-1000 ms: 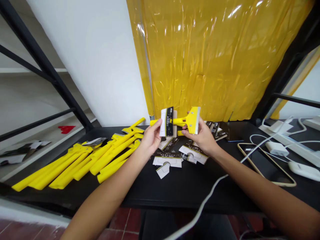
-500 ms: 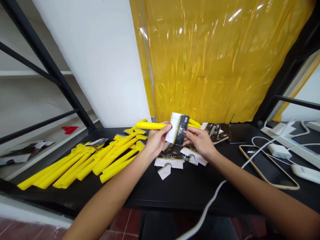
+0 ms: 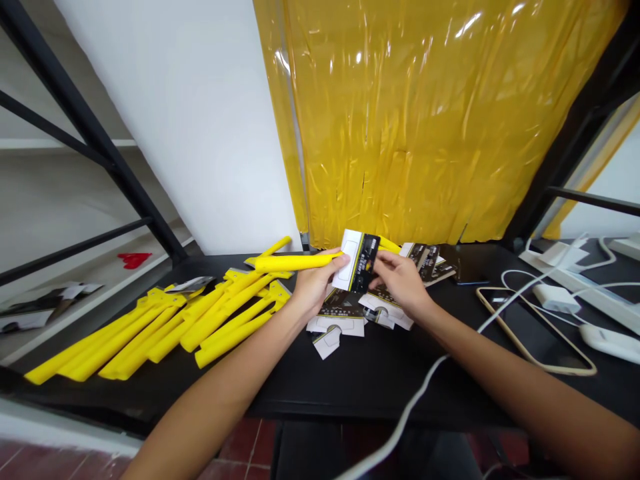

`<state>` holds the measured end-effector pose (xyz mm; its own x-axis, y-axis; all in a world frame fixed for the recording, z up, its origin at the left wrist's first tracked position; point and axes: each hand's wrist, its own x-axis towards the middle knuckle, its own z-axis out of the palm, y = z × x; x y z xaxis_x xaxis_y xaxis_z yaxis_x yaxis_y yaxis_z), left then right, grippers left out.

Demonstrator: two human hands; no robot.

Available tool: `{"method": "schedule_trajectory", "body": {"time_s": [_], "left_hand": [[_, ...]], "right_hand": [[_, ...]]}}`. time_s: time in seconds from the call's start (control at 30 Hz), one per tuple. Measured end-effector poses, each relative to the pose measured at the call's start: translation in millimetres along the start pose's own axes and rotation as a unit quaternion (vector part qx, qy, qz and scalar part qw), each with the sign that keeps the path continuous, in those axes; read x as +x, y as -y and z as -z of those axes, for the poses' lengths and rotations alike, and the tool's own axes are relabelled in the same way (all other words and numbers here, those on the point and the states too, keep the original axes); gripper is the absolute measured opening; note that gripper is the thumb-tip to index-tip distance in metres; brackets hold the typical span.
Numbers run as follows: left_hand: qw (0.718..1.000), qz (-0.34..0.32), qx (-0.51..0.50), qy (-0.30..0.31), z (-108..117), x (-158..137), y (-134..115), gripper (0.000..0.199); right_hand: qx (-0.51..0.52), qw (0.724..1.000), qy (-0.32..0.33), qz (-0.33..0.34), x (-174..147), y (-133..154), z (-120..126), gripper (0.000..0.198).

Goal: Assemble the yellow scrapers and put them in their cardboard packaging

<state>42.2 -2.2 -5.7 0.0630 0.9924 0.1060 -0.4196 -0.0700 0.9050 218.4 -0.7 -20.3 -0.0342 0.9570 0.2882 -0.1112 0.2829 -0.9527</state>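
My left hand (image 3: 314, 283) is closed around a yellow scraper (image 3: 285, 263), whose handle points left. Its thumb presses on a white and black printed card sleeve (image 3: 361, 261) at the handle's right end. The scraper's head is hidden behind that card. On the other side, my right hand (image 3: 400, 279) pinches the card's right edge between thumb and fingers. Beneath both hands lie several printed cards (image 3: 336, 325) with rounded cut-outs. To the left, several more yellow scrapers (image 3: 220, 319) lie side by side, handles toward me.
The black table (image 3: 390, 373) stands against a wall and a yellow plastic sheet (image 3: 420, 133). On the right are a phone (image 3: 537, 330), a white charger (image 3: 557, 299) and a power strip (image 3: 595, 287). A white cable (image 3: 425, 387) hangs over the front edge.
The scraper handle has shifted left and slightly down, and its left end now looks larger. The card has turned to show more of its black printed side. Both hands keep their hold.
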Motion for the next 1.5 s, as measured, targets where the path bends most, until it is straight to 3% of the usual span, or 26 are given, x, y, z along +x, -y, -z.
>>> {"method": "schedule_trajectory", "body": {"time_s": [0.1, 0.2, 0.27, 0.37, 0.47, 0.57, 0.63, 0.67, 0.7, 0.77, 0.87, 0.97, 1.13, 1.27, 1.5], "left_hand": [[1.000, 0.004, -0.008, -0.012, -1.2, -0.1, 1.3, 0.044], [1.000, 0.016, 0.008, 0.008, -1.4, -1.0, 4.7, 0.041], [1.000, 0.025, 0.010, 0.009, -1.4, -1.2, 7.1, 0.039], [0.999, 0.032, 0.015, 0.015, 0.3, 1.3, 7.1, 0.036], [0.998, 0.042, 0.033, 0.035, 7.1, 9.5, 1.8, 0.035], [0.994, -0.036, 0.089, -0.058, 20.2, 22.3, -4.2, 0.039], [0.956, -0.144, 0.204, -0.155, 29.9, 29.7, -5.7, 0.048], [0.925, -0.193, 0.282, -0.168, 34.3, 31.9, -5.4, 0.048], [0.891, -0.228, 0.365, -0.145, 37.9, 32.9, -4.3, 0.046], [0.818, -0.252, 0.516, -0.031, 42.9, 31.1, 0.0, 0.037], [0.723, -0.213, 0.645, 0.130, 45.4, 23.8, 9.5, 0.037], [0.679, -0.170, 0.691, 0.181, 45.8, 18.6, 16.0, 0.046], [0.629, -0.151, 0.729, 0.225, 42.8, 14.7, 9.8, 0.036], [0.620, -0.138, 0.739, 0.225, 40.3, 11.2, 3.6, 0.032], [0.669, -0.103, 0.717, 0.168, 52.6, 17.6, 5.1, 0.055]], "right_hand": [[0.070, 0.997, 0.029, -0.018, 2.2, 0.7, 2.1, 0.046], [0.071, 0.988, 0.115, -0.078, 1.4, -2.0, 2.2, 0.042], [0.068, 0.986, 0.120, -0.092, 0.5, -4.2, 0.9, 0.039], [0.083, 0.990, 0.088, -0.074, 1.9, -4.1, 1.3, 0.038], [0.053, 0.997, 0.011, -0.048, 9.4, -1.1, 11.7, 0.040], [-0.027, 0.996, -0.085, -0.023, 22.0, -0.5, 33.0, 0.041], [-0.113, 0.987, -0.116, 0.004, 31.4, -3.5, 49.5, 0.038], [-0.159, 0.979, -0.128, 0.012, 35.9, -6.0, 57.3, 0.037], [-0.210, 0.969, -0.131, 0.012, 40.0, -8.7, 64.4, 0.036], [-0.303, 0.943, -0.137, 0.006, 47.0, -13.7, 76.3, 0.036], [-0.404, 0.904, -0.141, -0.005, 53.2, -16.2, 87.0, 0.032], [-0.455, 0.877, -0.153, -0.018, 54.2, -12.2, 90.0, 0.028], [-0.550, 0.821, -0.148, -0.032, 49.7, -4.3, 86.5, 0.032], [-0.612, 0.773, -0.135, -0.096, 45.8, -2.7, 85.5, 0.040], [-0.658, 0.738, -0.112, -0.098, 42.4, -3.9, 88.1, 0.051]]}}
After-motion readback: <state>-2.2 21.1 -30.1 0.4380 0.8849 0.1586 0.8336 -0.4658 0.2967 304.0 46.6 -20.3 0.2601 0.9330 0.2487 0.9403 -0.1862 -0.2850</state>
